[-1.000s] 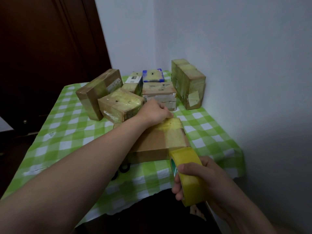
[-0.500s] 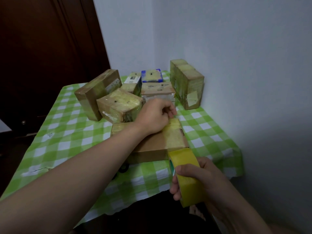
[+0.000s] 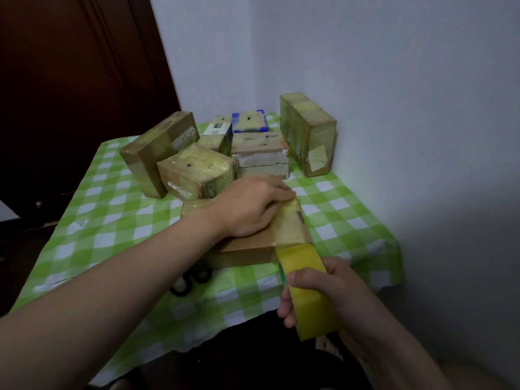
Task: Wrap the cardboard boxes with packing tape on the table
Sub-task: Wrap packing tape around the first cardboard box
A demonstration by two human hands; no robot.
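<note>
Much goes unseen in this dim picture. The left forearm and left hand (image 3: 253, 206) cover most of the top of the flat cardboard box (image 3: 244, 252), which lies near the front of the table (image 3: 112, 220) on a green-and-white checked cloth. A black looped object (image 3: 191, 280), too hidden to identify, peeks out from under the forearm beside the box's near edge. Both arms are cut off by the lower edge. Labels on the taped boxes (image 3: 197, 170) clustered at the table's far end are too blurred to read. One upright box (image 3: 306, 133) stands there against the wall.

The left hand lies palm down on the flat box, fingers stretched nearly flat. Their tips press the far end of the yellow tape strip (image 3: 288, 226) at the box's far right corner and hide that end. The strip runs down the right side of the box top, over the near edge and into the packing tape roll (image 3: 313, 311), which is held just off the box's near right corner. The right hand (image 3: 334, 291) clasps the roll, fingers curled round its band.
</note>
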